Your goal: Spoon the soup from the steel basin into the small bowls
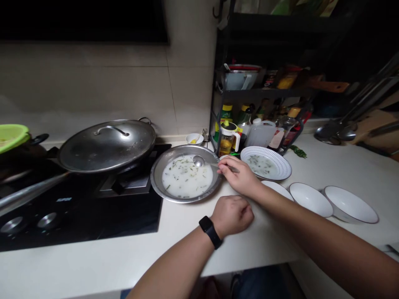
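Observation:
My right hand grips the handle of a metal spoon. The spoon's round bowl is over the white liquid with green bits, inside a wide steel basin. Closed into a fist, my left hand hovers near the counter just in front of the basin, a black watch on its wrist. I see nothing in that fist. A patterned plate behind my right hand contains similar liquid with green pieces. White bowls stand in a row to the right, one partly hidden by my right forearm.
On the black stove at left sits a lidded wok, its long handle pointing toward me. A green-yellow basket is at the far left. Behind the basin are a small dish and a rack with bottles. Ladles lie far right.

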`<state>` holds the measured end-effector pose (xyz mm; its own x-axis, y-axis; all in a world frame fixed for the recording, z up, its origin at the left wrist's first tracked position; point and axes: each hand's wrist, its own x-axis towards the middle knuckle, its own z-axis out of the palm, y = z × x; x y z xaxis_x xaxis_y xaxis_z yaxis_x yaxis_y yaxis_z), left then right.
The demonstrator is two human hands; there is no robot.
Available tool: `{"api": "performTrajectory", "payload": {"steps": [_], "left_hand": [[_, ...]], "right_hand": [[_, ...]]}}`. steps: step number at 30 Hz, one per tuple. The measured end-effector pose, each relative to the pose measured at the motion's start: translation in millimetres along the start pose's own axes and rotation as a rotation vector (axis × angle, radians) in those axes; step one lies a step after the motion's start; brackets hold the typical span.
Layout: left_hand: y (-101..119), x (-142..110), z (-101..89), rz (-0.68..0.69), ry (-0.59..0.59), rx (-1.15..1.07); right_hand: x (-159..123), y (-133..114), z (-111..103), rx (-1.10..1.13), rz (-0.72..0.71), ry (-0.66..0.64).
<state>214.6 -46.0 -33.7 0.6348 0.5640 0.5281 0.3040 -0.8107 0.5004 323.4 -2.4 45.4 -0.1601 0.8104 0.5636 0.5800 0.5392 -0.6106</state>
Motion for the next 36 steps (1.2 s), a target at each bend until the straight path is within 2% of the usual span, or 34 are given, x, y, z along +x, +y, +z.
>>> {"api": "performTrajectory", "payload": {"steps": [5,10,12,16,22,29,32,36], "left_hand": [[-0.3,-0.5,1.5,0.019,-0.012,-0.008],[0.3,-0.4,0.3,0.013,-0.055,0.008],[0.7,-0.6,0.1,0.006,-0.064,0.017],[0.8,-0.8,0.2,0.000,-0.070,0.020],[-2.4,-0.3,2.6,0.002,-0.056,0.013],[-2.2,-1.7,2.6,0.005,-0.040,-0.006],[-1.4,-2.0,1.1,0.001,-0.042,-0.014],[-0.9,-2.1,-0.3,-0.008,-0.049,-0.013]], "right_hand": [[4.2,3.4,17.3,0.266,0.333,0.048],[16.0,-3.7,20.3,0.593,0.724,0.204],[19.3,-6.8,18.8,0.704,0.809,0.258],[19.7,-11.6,12.2,0.835,0.816,0.283],[21.7,-20.3,-8.9,0.796,0.786,0.318],[22.7,-23.7,-51.5,0.708,0.739,0.429],[18.0,-15.1,-72.8,0.669,0.712,0.479],[6.2,6.0,-106.5,0.609,0.687,0.485]]}}
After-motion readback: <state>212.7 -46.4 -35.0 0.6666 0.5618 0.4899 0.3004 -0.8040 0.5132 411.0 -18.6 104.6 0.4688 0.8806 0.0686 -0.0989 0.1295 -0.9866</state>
